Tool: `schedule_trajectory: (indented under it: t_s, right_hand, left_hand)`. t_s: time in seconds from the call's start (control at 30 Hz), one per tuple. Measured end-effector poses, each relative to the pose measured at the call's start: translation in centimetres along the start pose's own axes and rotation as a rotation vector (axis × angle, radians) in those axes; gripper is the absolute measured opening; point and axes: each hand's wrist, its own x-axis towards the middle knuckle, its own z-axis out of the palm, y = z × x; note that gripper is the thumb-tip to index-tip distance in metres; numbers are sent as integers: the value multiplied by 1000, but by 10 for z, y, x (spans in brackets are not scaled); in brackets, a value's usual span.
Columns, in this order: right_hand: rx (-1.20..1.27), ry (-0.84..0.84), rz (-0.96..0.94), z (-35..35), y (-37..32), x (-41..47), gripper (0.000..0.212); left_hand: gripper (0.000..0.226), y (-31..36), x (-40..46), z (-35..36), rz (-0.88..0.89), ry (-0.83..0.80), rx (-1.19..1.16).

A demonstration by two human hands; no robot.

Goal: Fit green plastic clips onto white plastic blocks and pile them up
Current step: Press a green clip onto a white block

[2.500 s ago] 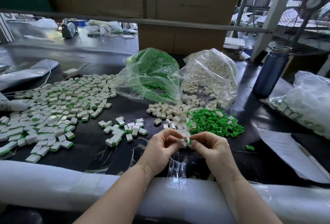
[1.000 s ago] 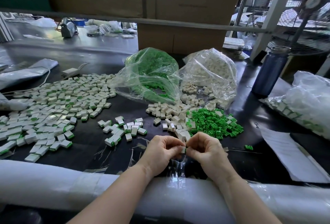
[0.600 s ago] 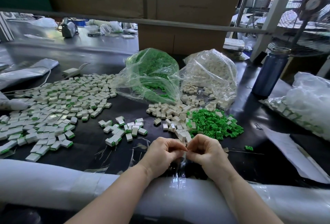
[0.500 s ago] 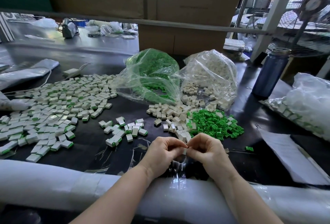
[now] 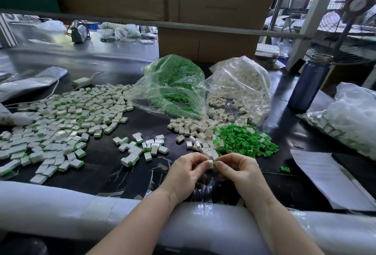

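My left hand [image 5: 186, 170] and my right hand [image 5: 239, 168] meet near the table's front edge and together pinch one white block [image 5: 210, 164] with a green clip [image 5: 214, 165] at its end. Just beyond the fingers lie loose white blocks [image 5: 195, 128] and a heap of green clips [image 5: 244, 139]. A small group of fitted blocks [image 5: 140, 149] lies to the left, and a broad spread of fitted blocks [image 5: 61, 124] covers the far left of the black table [image 5: 105, 169].
Behind the heaps stand a clear bag of green clips [image 5: 173, 86] and a clear bag of white blocks [image 5: 242, 84]. A dark blue bottle [image 5: 310, 84], another filled bag [image 5: 350, 116] and white paper [image 5: 327, 175] lie right. A white padded roll [image 5: 61, 199] lines the front edge.
Both hands stayed together at the front edge, working the same block. The green clip end now shows between the fingertips.
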Motion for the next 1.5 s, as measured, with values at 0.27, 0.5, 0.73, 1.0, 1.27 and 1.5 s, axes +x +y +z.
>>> schedule_trajectory:
  t_s: [0.27,0.5,0.73,1.0,1.27,1.5]
  right_hand:
    - [-70,-2,18,5,-1,0,14]
    - [-137,-53,38,4,-3,-2,18]
    - [-170,-75,47,3,-3,-2,19]
    - [-107,-37,0,6,-1,-1,12]
    - [1,10,-43,4,0,0,11]
    - [46,-58,-66,4,-2,-2,14]
  left_hand:
    - [11,0,0,-2,-31,-26,10]
    - [11,1,-1,-2,-52,-55,93]
    - [12,3,-3,-2,-47,-94,143]
    - [14,3,-3,-1,-29,-52,111]
    - [11,5,-3,3,-15,-12,37]
    - [15,9,-5,2,-40,-15,37]
